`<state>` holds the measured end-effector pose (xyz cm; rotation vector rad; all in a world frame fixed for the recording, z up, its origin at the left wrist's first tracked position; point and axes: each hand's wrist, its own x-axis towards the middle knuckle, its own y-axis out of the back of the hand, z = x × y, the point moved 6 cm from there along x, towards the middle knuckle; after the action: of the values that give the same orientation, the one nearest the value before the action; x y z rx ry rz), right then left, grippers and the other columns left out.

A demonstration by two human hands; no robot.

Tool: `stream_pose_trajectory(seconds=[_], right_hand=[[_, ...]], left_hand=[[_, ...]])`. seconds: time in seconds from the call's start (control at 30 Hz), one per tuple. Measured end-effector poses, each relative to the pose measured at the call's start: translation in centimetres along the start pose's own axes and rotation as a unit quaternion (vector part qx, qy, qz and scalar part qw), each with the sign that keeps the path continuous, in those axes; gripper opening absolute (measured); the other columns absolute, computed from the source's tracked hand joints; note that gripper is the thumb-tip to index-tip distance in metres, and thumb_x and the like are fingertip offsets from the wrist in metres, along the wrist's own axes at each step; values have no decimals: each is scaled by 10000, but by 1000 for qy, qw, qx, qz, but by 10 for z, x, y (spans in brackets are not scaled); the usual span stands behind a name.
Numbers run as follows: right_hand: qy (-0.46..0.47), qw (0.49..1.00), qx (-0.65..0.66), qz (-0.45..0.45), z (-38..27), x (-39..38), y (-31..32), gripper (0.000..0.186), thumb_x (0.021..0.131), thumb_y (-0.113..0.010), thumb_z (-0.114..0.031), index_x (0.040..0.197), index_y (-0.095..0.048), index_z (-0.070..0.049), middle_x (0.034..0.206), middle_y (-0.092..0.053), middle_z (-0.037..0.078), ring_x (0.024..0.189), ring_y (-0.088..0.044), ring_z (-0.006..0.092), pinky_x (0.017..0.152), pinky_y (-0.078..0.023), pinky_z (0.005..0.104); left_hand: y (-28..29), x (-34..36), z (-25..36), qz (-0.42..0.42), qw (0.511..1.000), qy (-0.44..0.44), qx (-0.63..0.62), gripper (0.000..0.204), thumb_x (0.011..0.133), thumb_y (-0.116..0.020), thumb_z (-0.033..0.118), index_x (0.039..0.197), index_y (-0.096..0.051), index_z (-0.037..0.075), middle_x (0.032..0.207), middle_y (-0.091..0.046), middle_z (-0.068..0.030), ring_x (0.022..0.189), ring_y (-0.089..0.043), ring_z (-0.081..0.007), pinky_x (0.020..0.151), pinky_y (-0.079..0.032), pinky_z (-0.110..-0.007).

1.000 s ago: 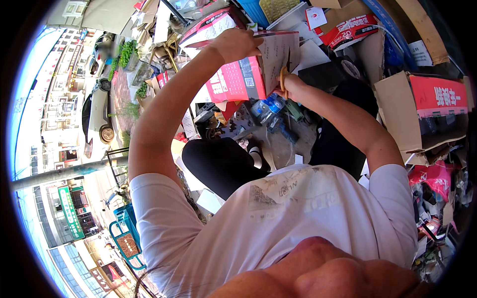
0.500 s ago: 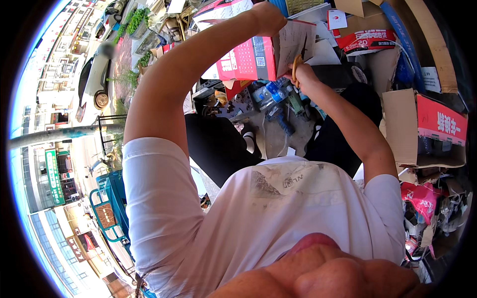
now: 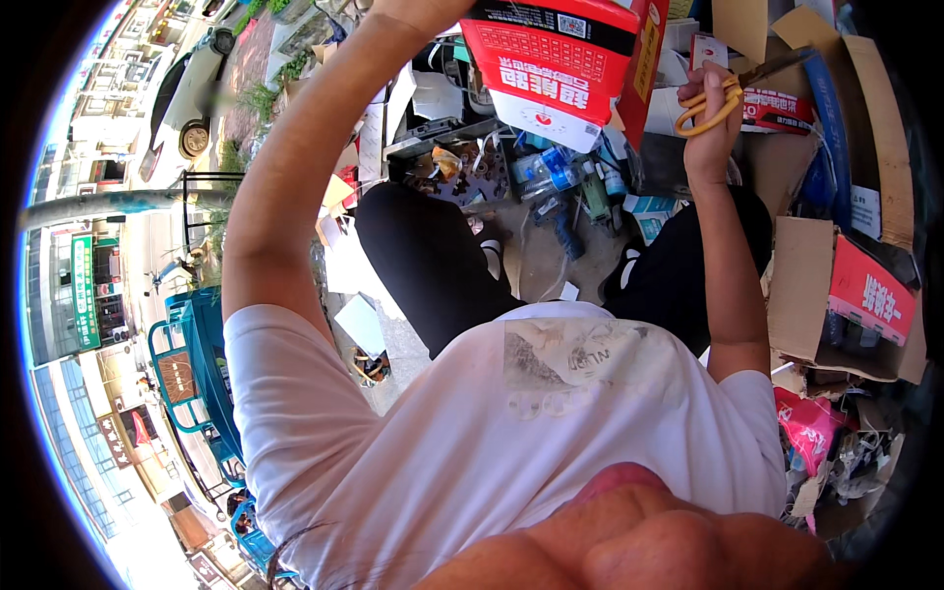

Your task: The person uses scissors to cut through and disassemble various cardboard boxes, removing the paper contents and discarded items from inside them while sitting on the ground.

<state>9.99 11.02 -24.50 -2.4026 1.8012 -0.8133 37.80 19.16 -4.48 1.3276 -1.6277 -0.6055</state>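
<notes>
A red, black and white cardboard box (image 3: 551, 69) is held up at the top of the view, over the bottles and tools on the ground. My left hand (image 3: 425, 10) is at its upper left corner and grips it; the fingers are partly cut off by the upper edge. To the right of the box, my right hand (image 3: 710, 138) is closed on a pair of scissors (image 3: 730, 102) with orange-yellow handles. Their blades point right, apart from the box, in front of other cardboard.
Beneath the box lie plastic bottles (image 3: 551, 172), a dark cordless tool (image 3: 565, 236) and a tray of small parts (image 3: 447, 162). An opened red and brown carton (image 3: 801, 285) stands at the right, above a heap with a pink bag (image 3: 801, 428). A teal cart (image 3: 202, 379) stands at the left.
The cardboard box has been turned and swung so its red printed side faces me. My left hand has moved left; my right hand with the scissors has moved right, away from the box.
</notes>
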Motion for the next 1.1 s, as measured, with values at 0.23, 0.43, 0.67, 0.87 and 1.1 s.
stream_pose_trajectory(seconds=[0.23, 0.43, 0.67, 0.87, 1.1], right_hand=[[-115, 980, -62, -151, 12, -31, -42, 349, 983, -584, -380, 1086, -556, -47, 928, -569, 37, 860, -605, 110, 834, -519, 312], [-332, 921, -27, -202, 37, -94, -42, 363, 993, -542, -417, 988, -543, -53, 734, -493, 7, 694, -505, 91, 788, -500, 298], [-399, 889, -86, -207, 49, -195, -30, 275, 1030, -504, -343, 983, -544, -75, 712, -518, -7, 643, -531, 76, 618, -426, 219], [-368, 900, -132, -193, 44, -198, -27, 262, 1027, -510, -312, 951, -546, -64, 669, -499, -14, 586, -507, 71, 576, -430, 220], [-366, 912, -84, -166, 52, -194, -26, 282, 1026, -517, -312, 943, -553, -45, 642, -494, -12, 528, -478, 72, 531, -427, 226]], left_hand=[[-141, -89, 90, -2, 996, 26, -89, 576, 850, -530, 163, 1342, -470, -132, 609, -680, -79, 469, -651, -234, 458, -500, -419], [-200, -133, 148, -85, 986, 28, -143, 657, 844, -556, 160, 1402, -395, -147, 616, -667, -48, 481, -644, -216, 458, -502, -373], [-160, -122, 157, 37, 972, 15, -232, 810, 677, -775, 355, 1286, -506, -106, 1114, -562, -144, 1034, -559, -282, 780, -508, -405], [-147, -119, 158, 151, 957, 14, -249, 652, 767, -671, 185, 1332, -479, -76, 1345, -490, -190, 1252, -485, -362, 1083, -390, -464], [-148, -121, 170, 140, 969, 12, -205, 554, 870, -534, 138, 1371, -454, -86, 1433, -455, -241, 1314, -452, -392, 1118, -353, -474]])
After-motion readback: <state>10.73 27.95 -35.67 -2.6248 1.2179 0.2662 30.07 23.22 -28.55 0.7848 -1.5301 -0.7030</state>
